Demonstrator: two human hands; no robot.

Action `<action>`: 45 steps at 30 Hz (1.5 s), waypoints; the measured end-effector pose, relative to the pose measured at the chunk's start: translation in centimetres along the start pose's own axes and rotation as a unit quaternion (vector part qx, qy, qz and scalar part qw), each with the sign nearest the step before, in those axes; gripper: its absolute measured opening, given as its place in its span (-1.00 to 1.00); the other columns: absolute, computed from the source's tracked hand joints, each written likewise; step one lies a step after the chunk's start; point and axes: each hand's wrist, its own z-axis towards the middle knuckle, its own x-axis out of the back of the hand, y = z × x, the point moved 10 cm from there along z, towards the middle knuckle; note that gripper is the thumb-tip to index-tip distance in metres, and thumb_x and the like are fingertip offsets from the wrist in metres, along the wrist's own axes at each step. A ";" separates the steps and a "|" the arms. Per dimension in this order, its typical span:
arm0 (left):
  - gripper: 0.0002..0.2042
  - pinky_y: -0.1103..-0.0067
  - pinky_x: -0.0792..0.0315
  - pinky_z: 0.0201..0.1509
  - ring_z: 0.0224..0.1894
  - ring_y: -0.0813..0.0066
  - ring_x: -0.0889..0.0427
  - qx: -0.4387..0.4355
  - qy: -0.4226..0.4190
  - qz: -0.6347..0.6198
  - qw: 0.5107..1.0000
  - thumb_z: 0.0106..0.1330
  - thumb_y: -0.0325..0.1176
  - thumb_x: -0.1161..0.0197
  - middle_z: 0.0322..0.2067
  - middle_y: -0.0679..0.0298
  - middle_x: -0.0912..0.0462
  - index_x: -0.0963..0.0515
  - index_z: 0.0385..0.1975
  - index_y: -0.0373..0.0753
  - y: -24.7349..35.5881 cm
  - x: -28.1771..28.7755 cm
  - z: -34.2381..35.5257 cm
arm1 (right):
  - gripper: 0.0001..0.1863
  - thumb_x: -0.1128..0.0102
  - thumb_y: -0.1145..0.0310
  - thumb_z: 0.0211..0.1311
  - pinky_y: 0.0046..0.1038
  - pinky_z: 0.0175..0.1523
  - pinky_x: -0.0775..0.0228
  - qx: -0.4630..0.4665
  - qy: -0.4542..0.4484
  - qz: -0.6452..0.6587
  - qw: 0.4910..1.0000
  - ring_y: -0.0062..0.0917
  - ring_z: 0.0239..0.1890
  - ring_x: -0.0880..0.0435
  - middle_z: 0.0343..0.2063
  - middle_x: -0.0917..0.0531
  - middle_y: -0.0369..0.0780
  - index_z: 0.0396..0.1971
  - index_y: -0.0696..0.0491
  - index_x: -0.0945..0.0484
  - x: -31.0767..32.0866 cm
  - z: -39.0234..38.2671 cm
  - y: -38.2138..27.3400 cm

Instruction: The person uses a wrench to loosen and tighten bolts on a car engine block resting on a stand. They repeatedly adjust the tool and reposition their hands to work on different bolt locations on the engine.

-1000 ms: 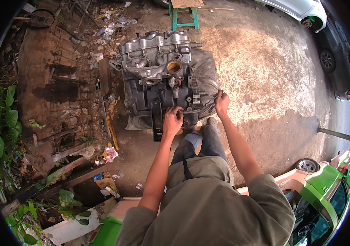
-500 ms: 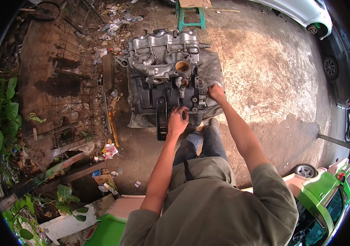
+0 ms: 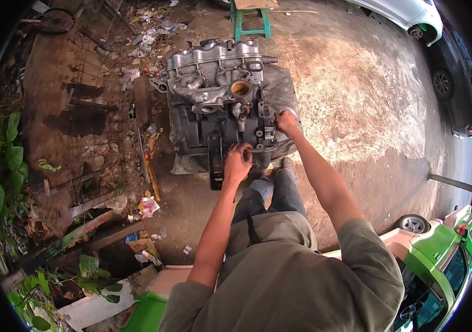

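In front of me a car engine (image 3: 213, 124) sits on a grey cloth cover (image 3: 280, 88), its silvery ribbed upper part at the far side and its dark block nearer to me. My left hand (image 3: 238, 160) rests at the block's near edge, fingers curled around something I cannot make out. Just left of that hand, a black slotted metal bracket (image 3: 216, 166) sticks out toward me. My right hand (image 3: 287, 123) is closed at the engine's right side, beside a small metal bracket (image 3: 268, 130). What its fingers grip is hidden.
Beyond the engine stands a green stool (image 3: 252, 23). Litter and a wooden plank (image 3: 142, 99) lie to the left. My shoes stand close to the engine. A green car (image 3: 435, 257) is at the lower right, a dark car (image 3: 452, 83) at the far right.
The whole view has shifted slightly, so the engine appears a little farther left. Both hands stay at nearly the same spots on the engine, fingers still closed.
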 end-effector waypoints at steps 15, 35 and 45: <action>-0.87 0.27 -0.46 -0.01 -0.12 0.03 -0.57 -0.002 -0.014 -0.002 1.000 0.14 -0.51 -0.20 -0.28 0.07 -0.62 -0.58 -0.30 -0.27 0.0 0.0 -0.2 | -0.80 0.02 0.37 0.46 -0.22 -0.05 -0.41 0.056 0.178 0.240 0.953 -0.07 -0.23 -0.62 -0.36 -0.64 0.05 -0.13 0.19 -0.50 1.3 -18.8 1.3; -0.80 0.33 -0.48 -0.05 -0.16 0.11 -0.59 0.008 0.002 -0.003 1.000 0.08 -0.57 -0.25 -0.32 0.13 -0.64 -0.60 -0.27 -0.29 -0.3 0.1 -0.1 | -0.53 -0.11 0.11 0.33 -0.30 -0.57 -0.37 -0.136 -0.073 0.258 0.954 -0.34 -0.65 -0.60 -0.66 -0.62 -0.04 -0.49 0.30 -0.50 -1.9 -1.2 6.9; -0.80 0.33 -0.48 -0.06 -0.17 0.14 -0.61 0.010 -0.007 0.003 1.000 0.08 -0.56 -0.26 -0.35 0.14 -0.63 -0.59 -0.27 -0.27 -0.2 0.0 0.0 | -0.50 -0.09 0.08 0.33 -0.09 -0.25 -0.49 -0.061 -0.153 0.123 0.979 0.09 -0.22 -0.64 -0.36 -0.66 0.17 -0.28 0.35 -0.54 -4.1 2.6 4.1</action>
